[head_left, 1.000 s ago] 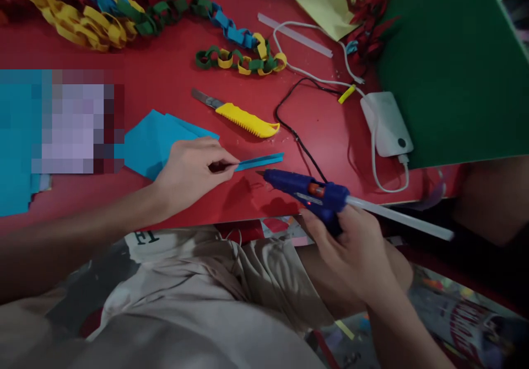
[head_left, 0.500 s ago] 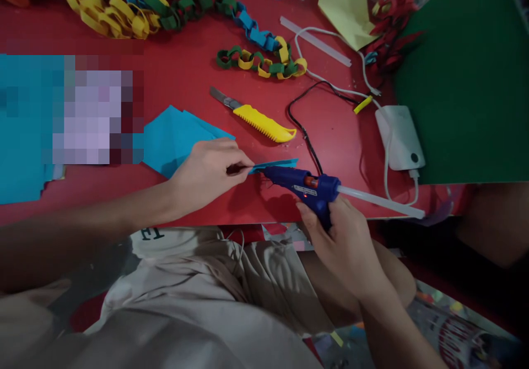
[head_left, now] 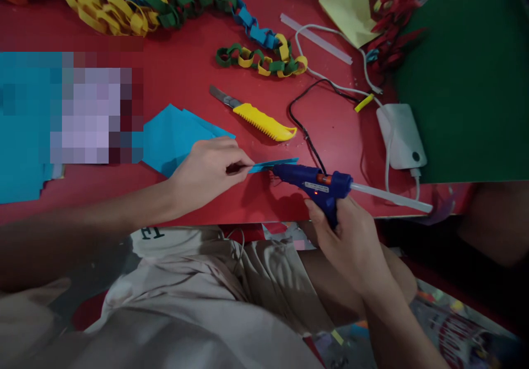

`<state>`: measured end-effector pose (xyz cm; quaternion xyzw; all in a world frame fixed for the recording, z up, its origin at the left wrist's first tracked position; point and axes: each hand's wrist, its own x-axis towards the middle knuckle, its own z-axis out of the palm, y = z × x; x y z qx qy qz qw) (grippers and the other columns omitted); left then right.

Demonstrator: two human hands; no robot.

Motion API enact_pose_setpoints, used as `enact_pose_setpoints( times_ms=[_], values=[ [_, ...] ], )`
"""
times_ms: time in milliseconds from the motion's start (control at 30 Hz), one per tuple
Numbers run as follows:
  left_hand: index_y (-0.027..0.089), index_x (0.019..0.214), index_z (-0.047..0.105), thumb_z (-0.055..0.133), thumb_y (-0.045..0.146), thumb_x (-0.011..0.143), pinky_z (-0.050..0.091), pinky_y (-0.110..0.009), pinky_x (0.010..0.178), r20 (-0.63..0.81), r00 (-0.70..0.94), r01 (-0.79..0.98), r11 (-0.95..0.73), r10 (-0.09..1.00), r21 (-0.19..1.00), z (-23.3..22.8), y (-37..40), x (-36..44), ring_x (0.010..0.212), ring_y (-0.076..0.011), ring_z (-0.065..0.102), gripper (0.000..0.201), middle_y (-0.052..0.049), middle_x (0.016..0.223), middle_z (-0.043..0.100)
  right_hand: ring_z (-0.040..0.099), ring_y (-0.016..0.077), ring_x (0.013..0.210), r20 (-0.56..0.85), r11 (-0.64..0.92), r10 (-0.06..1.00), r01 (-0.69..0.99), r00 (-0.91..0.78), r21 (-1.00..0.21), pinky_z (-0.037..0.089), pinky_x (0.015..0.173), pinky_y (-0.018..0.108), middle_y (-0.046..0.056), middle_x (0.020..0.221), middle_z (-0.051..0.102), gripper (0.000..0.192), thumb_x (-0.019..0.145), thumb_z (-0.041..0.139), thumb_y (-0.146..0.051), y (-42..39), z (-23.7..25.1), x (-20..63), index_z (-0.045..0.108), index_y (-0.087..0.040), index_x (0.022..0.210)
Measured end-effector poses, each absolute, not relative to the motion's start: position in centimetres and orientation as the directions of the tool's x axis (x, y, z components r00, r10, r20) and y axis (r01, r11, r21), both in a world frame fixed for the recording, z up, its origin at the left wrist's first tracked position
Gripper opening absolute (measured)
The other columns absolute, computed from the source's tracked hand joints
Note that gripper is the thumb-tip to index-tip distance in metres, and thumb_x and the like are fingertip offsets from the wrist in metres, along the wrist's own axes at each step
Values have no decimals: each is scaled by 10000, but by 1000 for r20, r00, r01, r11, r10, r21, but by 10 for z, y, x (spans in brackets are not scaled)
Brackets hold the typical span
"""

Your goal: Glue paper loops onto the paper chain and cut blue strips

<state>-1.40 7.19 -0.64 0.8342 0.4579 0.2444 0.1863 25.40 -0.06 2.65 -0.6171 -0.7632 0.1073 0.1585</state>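
Between thumb and fingers my left hand (head_left: 210,165) pinches a narrow folded piece of blue paper (head_left: 285,162) just above the table. My right hand (head_left: 351,237) grips a dark blue hot glue gun (head_left: 326,187) by its handle, a small red light glowing on its side. The nozzle is at the lower edge of the blue paper; whether it touches cannot be made out. A translucent glue stick (head_left: 392,197) juts from the gun's back. Behind my left hand lie larger blue paper sheets (head_left: 173,135).
On the red table (head_left: 177,77) a yellow utility knife (head_left: 264,121) lies beyond my hands, blade out. Coloured paper chains (head_left: 264,63) spread behind it. A spare glue stick (head_left: 316,38), white cable, white power bank (head_left: 400,137) and green board (head_left: 467,93) are to the right.
The glue gun in my right hand has slid a little to the right along the edge of the blue paper. My left hand and its pinch stay in place.
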Motion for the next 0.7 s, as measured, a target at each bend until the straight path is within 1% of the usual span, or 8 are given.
enact_pose_setpoints(
  times_ms=[200,367,467,567,700],
  values=[
    [229,911,765,605,233,988,454,-253,685,215,445,683,-485,869,547,-6,71,-13,793,-130,664,177,8,840,747,506,196,559,103,178,983,922,-152,-344,401,591,333,10,629,536,368,1039,491,-517,0,27,265,602,-204,880],
    [233,918,771,617,232,971,476,-259,699,185,431,689,-454,883,564,-5,70,-13,803,-139,674,163,3,829,741,553,202,613,82,155,988,919,-134,-363,413,597,324,29,697,596,290,1028,543,-470,-2,28,275,609,-204,931],
    [229,906,770,629,226,960,479,-256,697,196,424,675,-453,884,582,-5,70,-13,800,-134,675,151,6,826,740,565,203,620,77,131,991,923,-111,-363,424,604,322,24,691,593,267,1017,561,-452,-2,27,278,579,-221,884],
    [228,895,763,642,211,957,478,-262,676,217,429,662,-469,877,585,-4,71,-13,784,-131,667,137,10,804,732,544,195,592,93,125,991,919,-97,-374,417,594,322,13,658,565,289,1009,563,-460,-1,27,281,539,-239,825],
    [220,898,745,667,174,961,480,-271,658,228,454,647,-495,861,580,-2,71,-13,791,-126,659,110,9,816,730,469,162,517,70,109,994,897,-87,-428,379,537,315,-6,616,539,330,997,579,-490,0,26,285,551,-240,784]
  ],
)
